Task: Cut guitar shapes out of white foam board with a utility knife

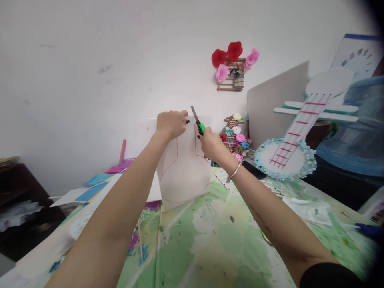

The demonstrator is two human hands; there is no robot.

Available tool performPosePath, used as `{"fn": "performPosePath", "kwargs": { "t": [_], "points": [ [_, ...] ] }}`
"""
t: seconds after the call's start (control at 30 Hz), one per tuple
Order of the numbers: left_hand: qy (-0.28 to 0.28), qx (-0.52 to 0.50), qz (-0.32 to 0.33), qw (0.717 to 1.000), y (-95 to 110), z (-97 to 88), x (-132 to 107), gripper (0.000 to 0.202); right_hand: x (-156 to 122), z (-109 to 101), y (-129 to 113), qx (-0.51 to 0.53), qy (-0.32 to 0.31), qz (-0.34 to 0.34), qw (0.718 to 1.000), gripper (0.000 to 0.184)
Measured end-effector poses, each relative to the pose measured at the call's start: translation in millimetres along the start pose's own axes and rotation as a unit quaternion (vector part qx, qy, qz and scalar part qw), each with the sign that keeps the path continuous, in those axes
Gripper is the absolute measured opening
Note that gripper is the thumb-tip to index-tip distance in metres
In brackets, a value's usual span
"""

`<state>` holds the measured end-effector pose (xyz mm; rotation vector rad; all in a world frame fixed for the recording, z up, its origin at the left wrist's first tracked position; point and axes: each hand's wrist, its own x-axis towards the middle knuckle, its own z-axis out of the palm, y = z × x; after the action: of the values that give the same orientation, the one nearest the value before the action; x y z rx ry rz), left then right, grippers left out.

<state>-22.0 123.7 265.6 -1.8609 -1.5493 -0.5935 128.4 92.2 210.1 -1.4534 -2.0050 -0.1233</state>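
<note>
A white sheet of card or foam board (186, 176) stands upright on the table, with a reddish-brown outline drawn on it: a narrow neck above a wide rounded body. My left hand (172, 125) is closed on the sheet's top edge, thumb on the near side. A utility knife (200, 127) with a black and green handle is gripped in my right hand (212, 145). Its grey blade points up and slightly left, crossing the sheet's top edge close to the right neck line. I cannot tell whether the blade touches the sheet.
A stringed-instrument craft (288, 148) with blue trim leans at right, before a large water bottle (354, 132). A smaller flowered craft (234, 138) stands behind my right hand. Coloured paper (93, 192) lies at left. Paper flowers (234, 52) hang on the wall.
</note>
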Motion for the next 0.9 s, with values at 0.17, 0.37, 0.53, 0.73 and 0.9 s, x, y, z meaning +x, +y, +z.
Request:
{"fn": "performPosePath", "kwargs": {
  "t": [0.17,0.37,0.53,0.73,0.9],
  "points": [
    [0.009,0.0,0.003,1.0,0,0.2,0,0.033,0,5,1,0.003,0.003,0.006,1.0,0.021],
    [0.012,0.007,0.006,1.0,-1,0.3,0,0.032,-1,12,2,0.008,0.011,0.015,1.0,0.02],
    [0.013,0.007,0.004,1.0,0,0.6,0,0.033,-1,18,3,0.011,0.022,0.011,1.0,0.021],
    [0.009,0.0,0.004,1.0,1,-0.3,-1,0.034,-6,20,5,0.001,0.029,0.0,1.0,0.021],
    [0.01,0.007,0.007,1.0,2,-1.4,-2,0.032,-9,22,3,-0.004,0.03,0.005,1.0,0.024]
  ]
}}
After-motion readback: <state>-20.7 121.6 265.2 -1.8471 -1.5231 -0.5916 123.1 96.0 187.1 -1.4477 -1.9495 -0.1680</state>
